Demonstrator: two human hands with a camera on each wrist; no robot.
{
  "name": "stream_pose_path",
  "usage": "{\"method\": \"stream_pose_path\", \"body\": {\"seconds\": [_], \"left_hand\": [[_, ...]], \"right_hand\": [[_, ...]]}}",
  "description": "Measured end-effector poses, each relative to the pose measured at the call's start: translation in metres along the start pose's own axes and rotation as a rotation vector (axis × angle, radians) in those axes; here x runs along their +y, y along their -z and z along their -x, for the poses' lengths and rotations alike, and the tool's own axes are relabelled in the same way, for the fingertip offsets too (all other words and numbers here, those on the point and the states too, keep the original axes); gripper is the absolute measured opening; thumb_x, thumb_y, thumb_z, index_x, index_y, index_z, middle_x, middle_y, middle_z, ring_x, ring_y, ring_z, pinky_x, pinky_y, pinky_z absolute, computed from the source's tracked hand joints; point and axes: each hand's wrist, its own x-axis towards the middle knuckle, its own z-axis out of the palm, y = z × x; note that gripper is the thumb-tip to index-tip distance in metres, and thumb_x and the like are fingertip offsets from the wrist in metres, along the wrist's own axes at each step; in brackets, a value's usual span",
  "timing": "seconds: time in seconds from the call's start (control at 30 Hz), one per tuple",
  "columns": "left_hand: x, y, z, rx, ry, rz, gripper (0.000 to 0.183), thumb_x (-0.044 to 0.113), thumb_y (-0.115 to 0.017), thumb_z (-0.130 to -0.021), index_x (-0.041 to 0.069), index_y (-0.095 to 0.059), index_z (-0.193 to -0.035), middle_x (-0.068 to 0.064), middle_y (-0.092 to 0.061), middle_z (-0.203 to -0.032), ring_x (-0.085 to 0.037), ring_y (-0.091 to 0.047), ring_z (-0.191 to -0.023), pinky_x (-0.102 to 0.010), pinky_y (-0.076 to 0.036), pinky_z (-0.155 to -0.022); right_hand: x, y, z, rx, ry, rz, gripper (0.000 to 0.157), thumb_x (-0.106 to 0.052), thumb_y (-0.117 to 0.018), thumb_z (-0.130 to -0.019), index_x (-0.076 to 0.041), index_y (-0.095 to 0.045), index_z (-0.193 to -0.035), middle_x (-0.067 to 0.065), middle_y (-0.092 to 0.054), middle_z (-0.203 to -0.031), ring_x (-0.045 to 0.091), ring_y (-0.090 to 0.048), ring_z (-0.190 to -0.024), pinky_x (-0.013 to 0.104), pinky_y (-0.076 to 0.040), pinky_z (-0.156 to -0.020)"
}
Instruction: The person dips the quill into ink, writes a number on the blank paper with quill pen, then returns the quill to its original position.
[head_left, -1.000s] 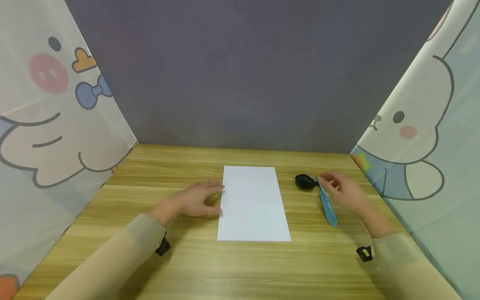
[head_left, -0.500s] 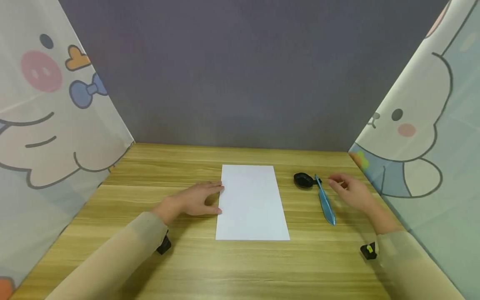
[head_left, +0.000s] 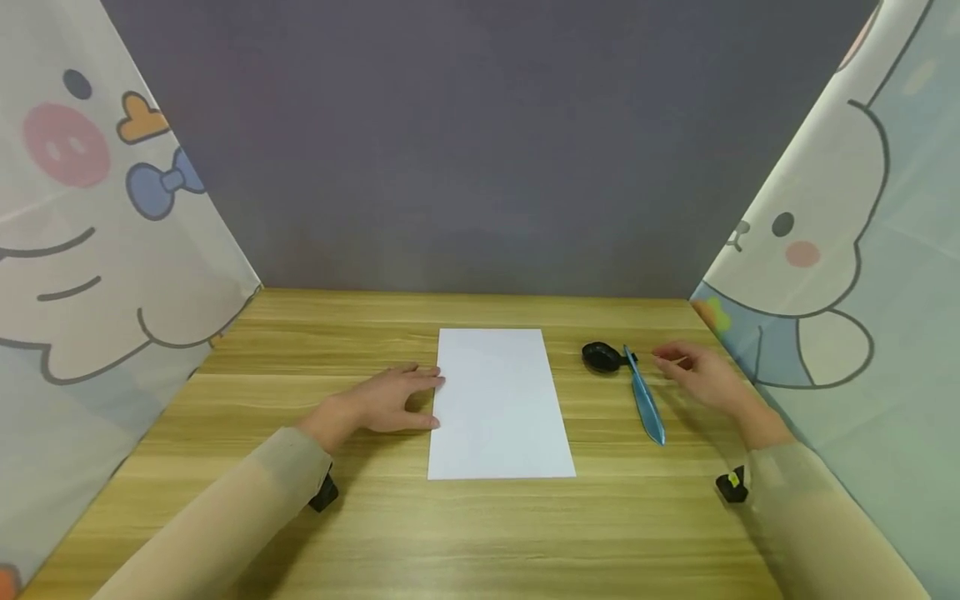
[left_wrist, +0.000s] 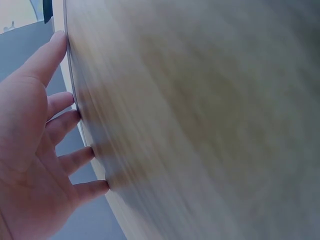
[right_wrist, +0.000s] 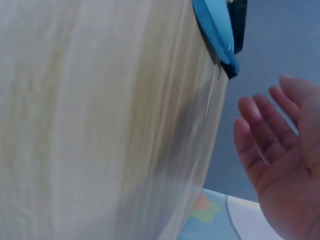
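Observation:
A white sheet of paper (head_left: 501,404) lies on the wooden table. My left hand (head_left: 386,402) rests at its left edge, fingers and thumb spread and fingertips on the edge; the left wrist view shows the fingers (left_wrist: 92,188) straight. To the right of the paper, a long blue leaf-shaped thing (head_left: 647,407) lies with its narrow far end over the stubby handle of a black spoon-like thing (head_left: 602,357). Just right of them hovers my right hand (head_left: 705,379), loosely bent and holding nothing. The blue thing is partly visible at the top of the right wrist view.
The wooden table (head_left: 465,542) ends at a dark grey upright panel (head_left: 480,150) at the back. Cloths with cartoon animals hang on the left (head_left: 135,275) and right (head_left: 810,275). Black devices are strapped under both sleeves.
My right hand has let go of the blue leaf-shaped thing and drawn back to the right. That thing now lies across the black one's handle. My left hand stays at the paper.

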Motion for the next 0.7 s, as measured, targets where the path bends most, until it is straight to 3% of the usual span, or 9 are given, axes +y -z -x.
{"method": "stream_pose_path", "body": {"seconds": [0.27,0.7], "left_hand": [[0.0,0.0,0.002,0.01,-0.005,0.017,0.083,0.059,-0.07,-0.104,0.014,-0.045,-0.169,-0.01,-0.034,-0.18,-0.053,-0.025,-0.166,-0.075,-0.023,-0.132],[0.001,0.0,0.003,0.002,0.004,0.01,0.083,0.06,-0.07,-0.104,0.015,-0.046,-0.169,-0.008,-0.034,-0.18,-0.051,-0.024,-0.167,-0.072,-0.022,-0.134]], "right_hand": [[0.012,-0.003,-0.009,-0.084,0.09,-0.048,0.025,-0.008,-0.07,-0.107,0.002,-0.074,-0.13,0.024,-0.077,-0.124,0.024,-0.073,-0.099,0.025,-0.06,-0.075],[0.014,-0.011,-0.022,-0.119,0.147,0.046,0.024,-0.002,-0.074,-0.102,-0.005,-0.079,-0.126,0.014,-0.082,-0.114,0.028,-0.075,-0.101,0.026,-0.058,-0.082]]}}
